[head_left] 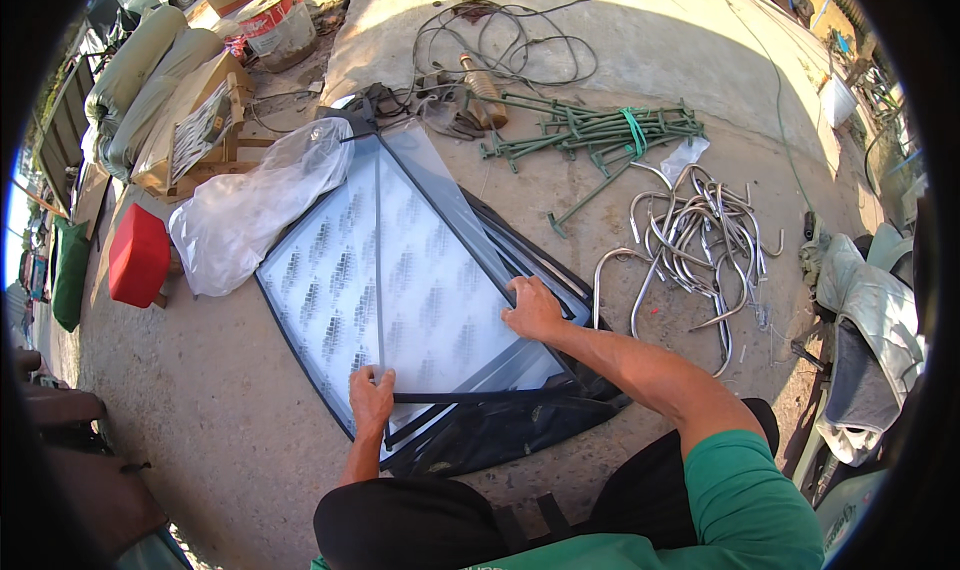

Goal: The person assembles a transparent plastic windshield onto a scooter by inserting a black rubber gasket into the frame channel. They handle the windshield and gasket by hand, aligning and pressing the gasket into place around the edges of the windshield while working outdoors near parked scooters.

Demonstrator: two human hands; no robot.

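Note:
A flat, translucent panel (420, 260) with dark edge strips and rows of grey printed marks lies on the ground in front of me. It rests over other black-edged pieces. My left hand (372, 400) is closed at its near edge, beside the lengthwise grey strip (379, 270), thumb and forefinger close together. At the right edge, my right hand (533, 308) has its fingers bent over the dark strip; what lies under the fingertips is hidden. Black sheeting (480, 435) sticks out beneath the panel toward my knees.
Right of the panel lies a heap of curved shiny metal tubes (700, 235). Beyond are green metal rods (590, 130) tied with green string and a coiled cable (510, 45). Clear plastic wrap (260, 200), a red block (139, 256), a cardboard box (195, 130) and a bucket (277, 30) stand left.

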